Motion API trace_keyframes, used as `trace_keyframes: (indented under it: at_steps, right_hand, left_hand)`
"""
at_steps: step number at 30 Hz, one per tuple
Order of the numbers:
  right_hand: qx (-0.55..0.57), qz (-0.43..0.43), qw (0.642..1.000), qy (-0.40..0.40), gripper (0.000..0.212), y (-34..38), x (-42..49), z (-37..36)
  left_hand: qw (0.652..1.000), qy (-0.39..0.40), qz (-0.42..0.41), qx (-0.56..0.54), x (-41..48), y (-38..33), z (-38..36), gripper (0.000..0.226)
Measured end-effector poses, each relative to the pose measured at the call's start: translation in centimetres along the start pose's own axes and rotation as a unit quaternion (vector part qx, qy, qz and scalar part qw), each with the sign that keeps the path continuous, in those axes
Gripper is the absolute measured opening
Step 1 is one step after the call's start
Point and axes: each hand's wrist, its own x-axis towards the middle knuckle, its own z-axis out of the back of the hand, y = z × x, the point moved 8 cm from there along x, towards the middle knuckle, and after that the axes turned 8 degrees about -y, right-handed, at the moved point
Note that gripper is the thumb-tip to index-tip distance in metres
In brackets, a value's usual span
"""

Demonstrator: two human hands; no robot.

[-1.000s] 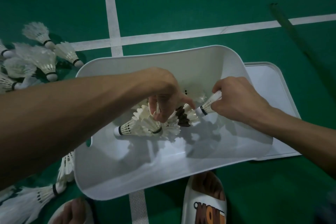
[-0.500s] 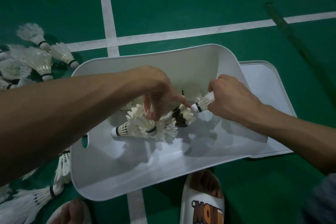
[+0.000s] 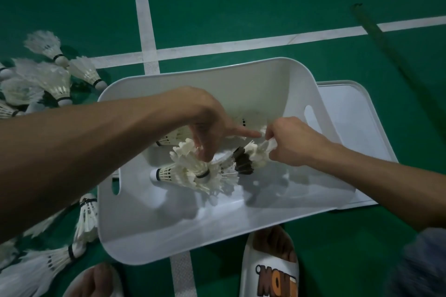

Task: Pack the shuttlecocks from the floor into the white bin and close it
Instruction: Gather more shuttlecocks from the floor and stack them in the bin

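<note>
My right hand [image 3: 296,143] pinches a white feather shuttlecock [image 3: 259,154] inside the white plastic bin [image 3: 241,72]. My left hand [image 3: 205,123] hovers beside it, loose-fingered and holding nothing. The shuttlecock looks featherlight with a crushable skirt, so I'd grip the cork.

Bare forearms [image 3: 84,152], white lettered slides [image 3: 269,272]

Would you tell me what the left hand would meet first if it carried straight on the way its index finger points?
Most likely the right hand, where it pinches a shuttlecock; the index tip of the left hand nearly touches it, though depth is unclear.
</note>
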Motion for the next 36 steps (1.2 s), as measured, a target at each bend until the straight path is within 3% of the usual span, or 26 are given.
trace_keyframes:
  at_steps: [2, 6, 10, 14, 19, 27, 32, 36]
  right_hand:
    - [0.017, -0.01, 0.999, 0.027, 0.037, -0.5, 0.1, -0.7]
    - [0.045, -0.014, 0.997, 0.065, 0.043, -0.5, 0.7, -1.6]
    - [0.064, -0.026, 0.99, 0.12, 0.049, 0.1, 1.1, -2.9]
    - [0.09, -0.043, 0.986, 0.13, 0.047, -0.1, 1.5, -3.5]
    - [0.158, -0.088, 0.98, 0.089, 0.042, -0.9, 2.2, -3.1]
    - [0.108, -0.059, 0.992, 0.043, 0.046, -0.6, 2.6, -2.6]
    - [0.094, -0.058, 0.993, 0.038, 0.043, -1.4, 2.2, -1.5]
    - [0.088, -0.054, 0.994, 0.035, 0.042, -1.3, 1.7, -0.4]
  left_hand:
    - [1.0, -0.008, -0.018, 0.02, -0.7, 0.2, 0.7, 0.107]
    - [0.994, 0.081, -0.043, -0.067, -1.5, 0.4, -2.2, 0.081]
    - [0.988, 0.143, -0.022, -0.053, 0.2, 1.7, -6.6, 0.078]
    - [0.987, 0.1, -0.005, -0.125, 0.8, 3.2, -6.4, 0.078]
    - [0.986, 0.007, 0.003, -0.169, 1.0, 4.7, -4.2, 0.083]
    - [0.986, 0.001, -0.024, -0.163, 0.9, 4.6, -4.5, 0.077]
    - [0.975, -0.025, -0.054, -0.216, 0.0, 4.3, -3.3, 0.057]
    - [0.957, -0.061, -0.075, -0.274, -0.6, 4.0, -2.2, 0.053]
